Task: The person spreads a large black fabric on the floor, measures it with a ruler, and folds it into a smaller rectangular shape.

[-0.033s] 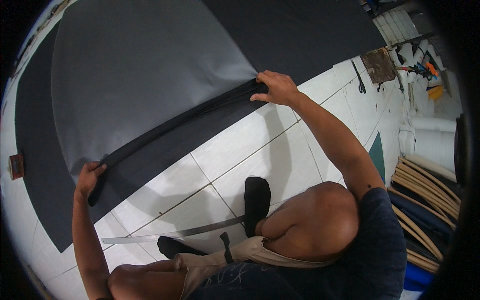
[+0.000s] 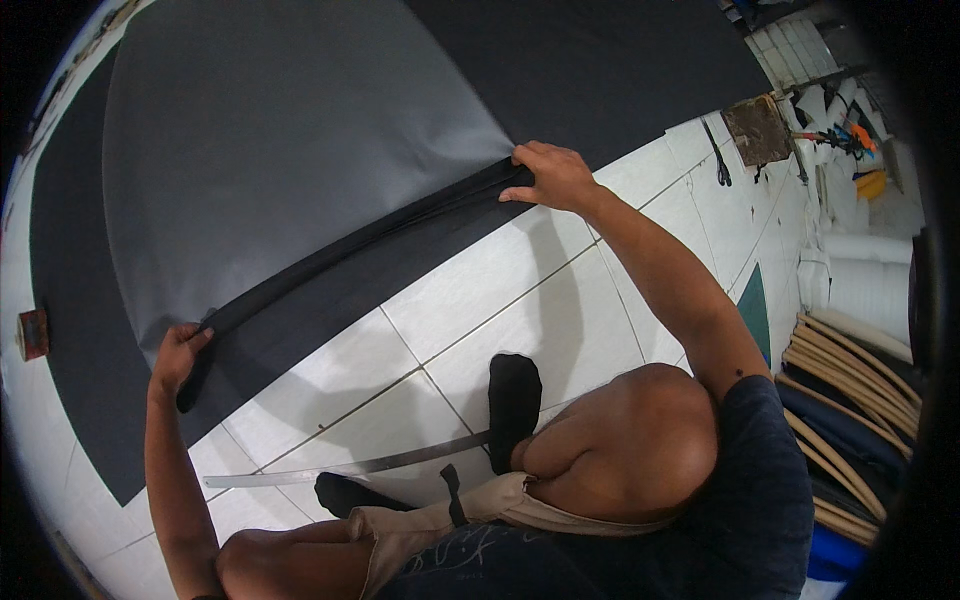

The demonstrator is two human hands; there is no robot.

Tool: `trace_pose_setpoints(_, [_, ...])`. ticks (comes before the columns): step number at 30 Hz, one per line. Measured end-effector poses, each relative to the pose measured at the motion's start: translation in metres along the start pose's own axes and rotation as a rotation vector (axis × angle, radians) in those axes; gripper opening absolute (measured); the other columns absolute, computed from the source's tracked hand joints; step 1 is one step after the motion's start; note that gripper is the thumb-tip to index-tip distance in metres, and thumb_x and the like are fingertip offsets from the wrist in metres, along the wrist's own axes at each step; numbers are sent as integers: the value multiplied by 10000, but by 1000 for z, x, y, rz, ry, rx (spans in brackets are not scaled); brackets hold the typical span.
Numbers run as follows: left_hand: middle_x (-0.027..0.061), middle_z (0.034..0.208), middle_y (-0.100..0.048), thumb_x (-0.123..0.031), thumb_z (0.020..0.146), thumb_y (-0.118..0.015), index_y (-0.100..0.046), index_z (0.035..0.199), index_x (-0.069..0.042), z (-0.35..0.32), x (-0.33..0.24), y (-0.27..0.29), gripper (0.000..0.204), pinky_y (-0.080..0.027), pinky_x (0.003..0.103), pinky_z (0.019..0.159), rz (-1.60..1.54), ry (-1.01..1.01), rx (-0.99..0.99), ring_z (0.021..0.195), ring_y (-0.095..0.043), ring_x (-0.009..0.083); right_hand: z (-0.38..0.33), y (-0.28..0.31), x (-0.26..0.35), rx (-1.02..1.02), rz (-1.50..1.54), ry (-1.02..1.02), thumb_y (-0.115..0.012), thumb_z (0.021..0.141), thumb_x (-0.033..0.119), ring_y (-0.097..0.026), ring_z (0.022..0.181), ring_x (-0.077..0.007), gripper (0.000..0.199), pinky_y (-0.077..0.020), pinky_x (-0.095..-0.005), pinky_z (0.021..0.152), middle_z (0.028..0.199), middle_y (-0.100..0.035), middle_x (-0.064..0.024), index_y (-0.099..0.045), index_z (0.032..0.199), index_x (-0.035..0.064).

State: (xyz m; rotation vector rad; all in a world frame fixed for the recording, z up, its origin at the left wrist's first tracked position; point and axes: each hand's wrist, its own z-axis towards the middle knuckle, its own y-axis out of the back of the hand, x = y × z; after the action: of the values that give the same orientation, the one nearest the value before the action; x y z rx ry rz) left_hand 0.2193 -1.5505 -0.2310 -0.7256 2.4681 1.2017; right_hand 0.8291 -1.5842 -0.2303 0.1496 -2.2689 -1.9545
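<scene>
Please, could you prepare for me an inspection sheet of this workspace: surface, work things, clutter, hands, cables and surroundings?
Surface: white tiled floor.
Work things: grey sheet over a larger black sheet; a dark edge, rolled or folded, runs along the grey one's near side.
Clutter: long metal strip on the floor; brown block at far left.
Hands: left hand grips the dark edge near its left end, right hand near its right end.
Cables: black cord-like item at upper right; cannot tell if it is a cable.
Surroundings: tan rods or tubes and white roll at right.
</scene>
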Motion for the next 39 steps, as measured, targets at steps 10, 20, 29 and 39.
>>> trace_pose_setpoints(10, [-7, 662, -534, -243, 866, -650, -620, 741, 30, 5, 19, -1, 301, -385, 300, 621, -21, -138, -40, 642, -474, 116, 9, 4, 12, -18, -111, 57, -534, 943, 294, -624, 1034, -286, 229, -553, -413, 817, 1099, -615, -134, -561, 1039, 89])
trace_pose_setpoints(20, [5, 658, -567, -261, 866, -646, -666, 806, 37, -7, 6, 1, 305, -415, 308, 654, 1, -88, -87, 653, -504, 125, -6, -8, 8, -50, -321, 384, -542, 900, 74, -435, 1315, -262, 152, -527, -395, 916, 1460, -382, -72, -574, 1037, 132])
trace_pose_setpoints(29, [164, 1063, -670, -236, 857, -646, -677, 1081, 11, -19, 13, 6, 335, -437, 323, 900, 19, -111, 18, 937, -624, 257, 3, -3, 10, -83, -109, 245, -546, 902, 153, -543, 1163, -302, 212, -487, -428, 915, 1227, -583, -135, -621, 1073, 53])
trace_pose_setpoints(39, [114, 1043, -665, -113, 881, -573, -619, 1192, -17, -79, 167, 7, 329, -476, 301, 832, -321, 34, -612, 914, -623, 197, 10, -7, 23, -134, -27, 196, -545, 918, 159, -572, 955, -316, 163, -475, -424, 819, 986, -576, -135, -571, 1025, 38])
